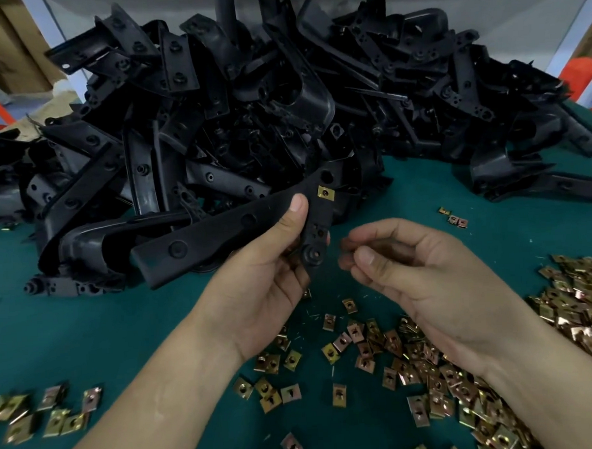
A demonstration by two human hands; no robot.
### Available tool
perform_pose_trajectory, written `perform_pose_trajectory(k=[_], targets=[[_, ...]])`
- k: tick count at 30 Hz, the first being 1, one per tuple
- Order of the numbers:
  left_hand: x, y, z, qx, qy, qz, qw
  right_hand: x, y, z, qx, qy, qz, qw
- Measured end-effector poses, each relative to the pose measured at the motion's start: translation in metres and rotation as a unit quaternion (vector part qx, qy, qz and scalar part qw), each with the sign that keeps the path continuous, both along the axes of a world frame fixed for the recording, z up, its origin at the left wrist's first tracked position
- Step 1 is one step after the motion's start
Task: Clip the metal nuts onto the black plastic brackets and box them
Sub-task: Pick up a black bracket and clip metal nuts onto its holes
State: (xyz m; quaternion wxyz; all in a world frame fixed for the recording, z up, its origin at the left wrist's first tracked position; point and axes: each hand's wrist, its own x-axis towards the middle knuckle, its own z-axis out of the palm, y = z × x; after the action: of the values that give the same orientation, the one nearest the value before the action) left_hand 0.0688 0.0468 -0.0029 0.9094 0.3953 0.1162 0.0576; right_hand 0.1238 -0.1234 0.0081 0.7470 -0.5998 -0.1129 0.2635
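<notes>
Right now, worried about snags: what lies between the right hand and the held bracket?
Head view: nothing, just a narrow gap between right hand and bracket, green table behind.

Light was even and moderately bright, falling softly from above, with only faint shadows on the green desk point(88, 338). The heap of black brackets point(281, 105) swallowed most detail, showing dull sheen on its upper curves. The metal nuts point(432, 371) threw small warm glints. The left hand point(267, 287) and its held bracket point(219, 235) were sharp; the right hand point(410, 273) had motion-smeared fingertips point(349, 245). Wide-angle distortion bowed the edges, and the cardboard box point(7, 50) sat soft in its corner.
</notes>
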Motion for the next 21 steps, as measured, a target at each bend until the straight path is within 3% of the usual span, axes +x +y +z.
perform_pose_trajectory(k=[10, 21], targets=[[-0.0012, -0.0001, -0.0021, -0.002, -0.033, -0.005, 0.999, -0.0014, -0.0003, 0.0052, 0.033, 0.083, -0.001, 0.996], [-0.0021, -0.0017, -0.004, 0.022, -0.051, -0.056, 0.997, -0.0024, 0.0, 0.0083, 0.079, 0.062, 0.041, 0.994]])
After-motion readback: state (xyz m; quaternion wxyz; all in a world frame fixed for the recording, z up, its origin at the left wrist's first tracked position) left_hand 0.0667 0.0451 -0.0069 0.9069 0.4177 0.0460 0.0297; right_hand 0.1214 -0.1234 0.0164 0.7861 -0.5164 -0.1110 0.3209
